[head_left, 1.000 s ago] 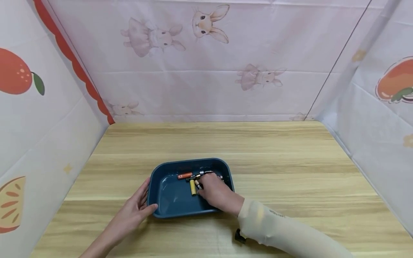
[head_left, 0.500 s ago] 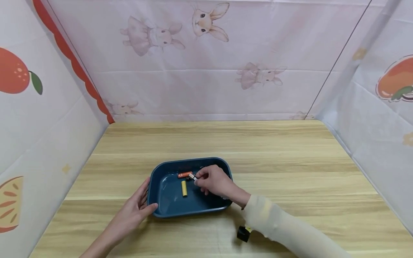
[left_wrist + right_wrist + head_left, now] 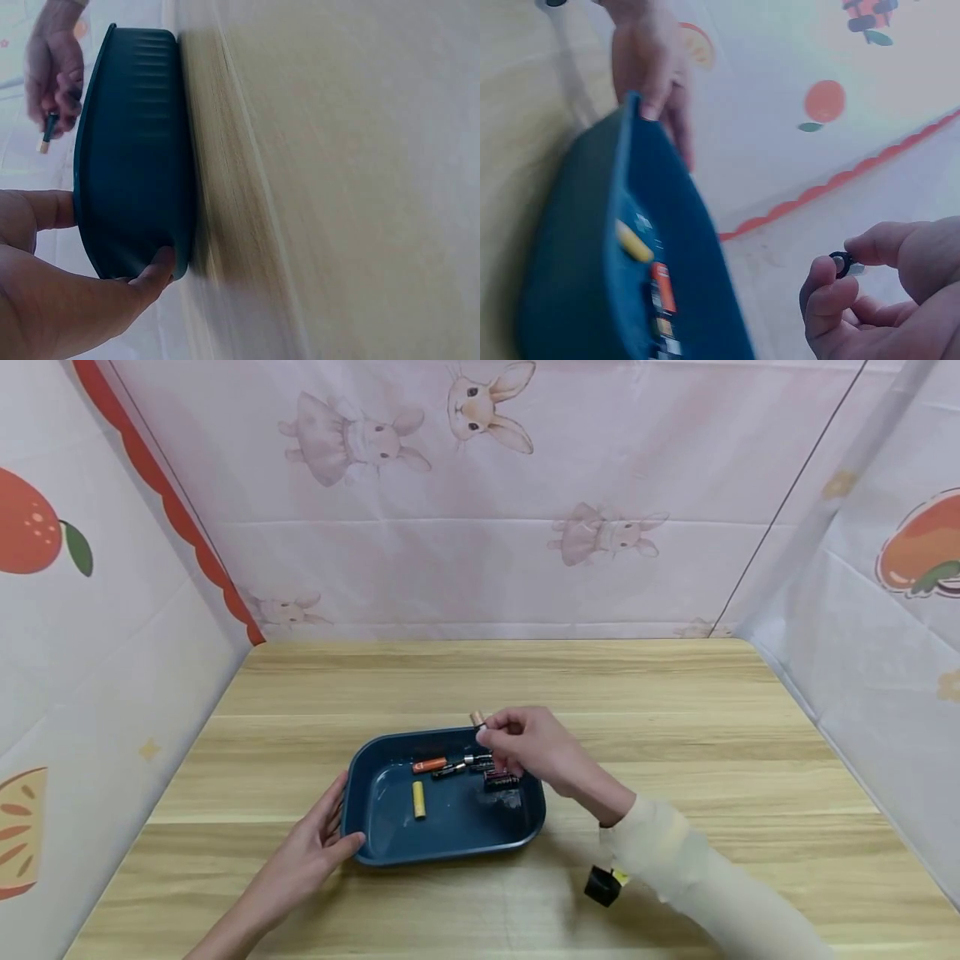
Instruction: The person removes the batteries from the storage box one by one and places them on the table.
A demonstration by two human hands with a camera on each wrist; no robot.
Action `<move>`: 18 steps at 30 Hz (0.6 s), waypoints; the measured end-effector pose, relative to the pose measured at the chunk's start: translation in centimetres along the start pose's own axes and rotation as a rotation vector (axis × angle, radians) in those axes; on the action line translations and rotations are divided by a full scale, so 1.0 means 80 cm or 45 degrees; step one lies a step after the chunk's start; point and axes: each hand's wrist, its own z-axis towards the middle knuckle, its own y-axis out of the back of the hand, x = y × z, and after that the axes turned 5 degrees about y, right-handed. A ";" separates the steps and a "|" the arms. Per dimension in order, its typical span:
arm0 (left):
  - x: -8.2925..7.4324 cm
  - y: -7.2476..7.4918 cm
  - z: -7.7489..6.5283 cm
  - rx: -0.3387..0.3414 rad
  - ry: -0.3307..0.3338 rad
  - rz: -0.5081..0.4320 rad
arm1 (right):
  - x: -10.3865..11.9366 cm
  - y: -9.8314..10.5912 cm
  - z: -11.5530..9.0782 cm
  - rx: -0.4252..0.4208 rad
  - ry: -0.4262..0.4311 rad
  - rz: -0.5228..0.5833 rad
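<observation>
My left hand (image 3: 318, 843) grips the left end of a dark blue plastic tub (image 3: 442, 860), thumb at the front left corner and fingers along the outer wall. Above the tub's back right rim, my right hand (image 3: 536, 747) pinches a battery (image 3: 477, 719) with a copper end; the left wrist view shows its dark body (image 3: 49, 126) pointing down from the fingers. Inside the tub lie a yellow battery (image 3: 418, 799), an orange battery (image 3: 429, 765) and several black batteries (image 3: 501, 781), partly hidden below the right hand.
The tub stands on a wood-grain table (image 3: 675, 718). A printed rabbit cloth (image 3: 450, 568) hangs behind, with fruit-print cloths at both sides. Below the right sleeve (image 3: 697, 860) shows a small black device (image 3: 602, 886).
My right hand has risen out of the tub with the battery, moving back and to the right. The yellow battery has shifted left across the tub floor. The left hand keeps its place.
</observation>
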 end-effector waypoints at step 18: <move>-0.005 0.003 0.002 -0.004 -0.012 0.028 | 0.019 0.092 -0.027 -0.328 0.034 0.118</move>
